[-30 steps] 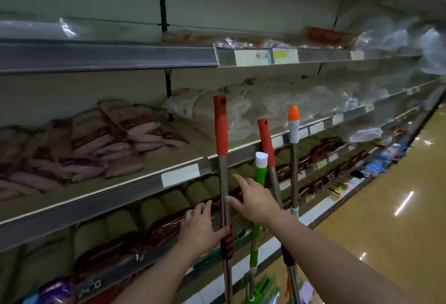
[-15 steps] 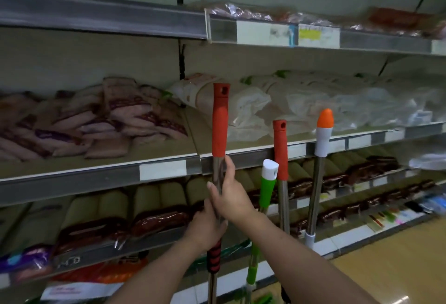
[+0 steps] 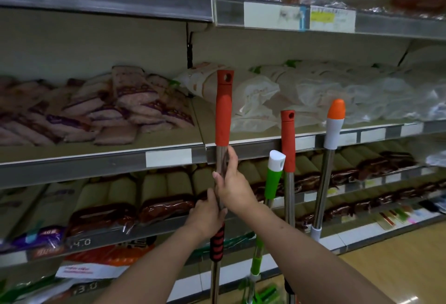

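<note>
both my left hand [image 3: 207,216] and right hand [image 3: 233,189] wrap the red-handled mop pole [image 3: 220,166], steadying it upright off the shelf edge [image 3: 103,162].

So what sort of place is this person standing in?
Most likely a supermarket aisle: long metal shelves with price labels on their front rails, stacked packaged goods, and several mop poles, the red-capped pole gripped by the left hand and right hand.

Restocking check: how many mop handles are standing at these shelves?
4. The left hand and right hand grip the tall red-topped handle; to its right stand the green-and-white handle, the shorter red-topped handle and the orange-tipped handle. Others may be hidden lower down.
</note>
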{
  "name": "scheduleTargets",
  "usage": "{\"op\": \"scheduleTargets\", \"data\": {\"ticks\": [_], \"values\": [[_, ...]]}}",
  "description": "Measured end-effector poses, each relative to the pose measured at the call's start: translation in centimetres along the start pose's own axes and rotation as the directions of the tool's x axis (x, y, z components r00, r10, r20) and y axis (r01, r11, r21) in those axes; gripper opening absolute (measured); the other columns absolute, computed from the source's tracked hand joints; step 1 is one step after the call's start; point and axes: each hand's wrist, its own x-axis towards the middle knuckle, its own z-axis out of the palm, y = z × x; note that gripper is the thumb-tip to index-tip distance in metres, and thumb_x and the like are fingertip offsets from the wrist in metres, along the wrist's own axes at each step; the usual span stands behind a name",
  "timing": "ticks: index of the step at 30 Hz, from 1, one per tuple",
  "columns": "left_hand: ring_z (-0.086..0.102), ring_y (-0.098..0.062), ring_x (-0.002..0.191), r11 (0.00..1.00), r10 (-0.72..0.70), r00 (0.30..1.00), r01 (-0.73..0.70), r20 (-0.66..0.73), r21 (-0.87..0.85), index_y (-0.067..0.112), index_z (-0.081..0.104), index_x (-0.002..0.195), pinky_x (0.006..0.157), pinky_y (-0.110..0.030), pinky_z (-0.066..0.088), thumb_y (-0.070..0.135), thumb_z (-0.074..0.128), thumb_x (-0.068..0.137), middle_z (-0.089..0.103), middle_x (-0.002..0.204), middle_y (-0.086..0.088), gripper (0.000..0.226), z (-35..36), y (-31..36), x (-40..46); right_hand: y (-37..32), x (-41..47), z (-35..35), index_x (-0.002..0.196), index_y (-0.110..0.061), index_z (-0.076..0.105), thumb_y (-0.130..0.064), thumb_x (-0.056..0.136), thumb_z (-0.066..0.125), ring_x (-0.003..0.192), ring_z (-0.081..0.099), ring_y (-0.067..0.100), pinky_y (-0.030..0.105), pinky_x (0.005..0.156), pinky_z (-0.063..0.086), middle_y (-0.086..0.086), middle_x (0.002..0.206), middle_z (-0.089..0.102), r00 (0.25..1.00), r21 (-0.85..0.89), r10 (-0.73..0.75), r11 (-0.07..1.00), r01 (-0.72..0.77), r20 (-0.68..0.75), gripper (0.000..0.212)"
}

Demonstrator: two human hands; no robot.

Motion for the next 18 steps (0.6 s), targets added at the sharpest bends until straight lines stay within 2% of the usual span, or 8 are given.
{"op": "scheduleTargets", "data": {"ticks": [6,12,18], "values": [[0.060,-0.031,0.099,0.999,0.008,1.000,-0.009,0.012,0.045,0.023,0.023,0.128,0.089,-0.051,0.050,0.032,0.047,0.094,0.063,0.106,-0.011,0.043,-0.12,-0.01,0.05,0.00,0.04,0.20,0.150,-0.026,-0.011,-0.026,0.099,0.043,0.094,0.063,0.034,0.033,0.074,0.047,0.021,0.115,0.062,1.000,-0.011,0.012,1.000,-0.012,-0.018,0.074],[0.061,-0.030,0.099,0.998,0.014,1.000,-0.014,0.007,0.054,0.021,0.019,0.133,0.090,-0.051,0.050,0.032,0.045,0.095,0.064,0.106,-0.012,0.048,0.13,-0.31,0.44,-0.09,0.07,0.47,0.150,-0.027,-0.011,-0.028,0.099,0.043,0.095,0.064,0.035,0.043,0.081,0.052,0.021,0.113,0.063,0.999,-0.035,0.030,0.999,-0.031,-0.042,0.074],[0.062,-0.031,0.096,0.999,0.012,1.000,-0.013,-0.007,-0.032,0.036,0.017,0.128,0.084,-0.050,0.054,0.035,0.050,0.092,0.060,0.107,-0.012,0.048,0.58,-0.86,0.54,-0.08,0.36,-0.01,0.150,-0.023,-0.009,-0.025,0.098,0.047,0.094,0.065,0.036,0.043,0.083,0.052,0.023,0.112,0.064,1.000,-0.038,0.011,0.999,-0.011,-0.008,0.076]]}}
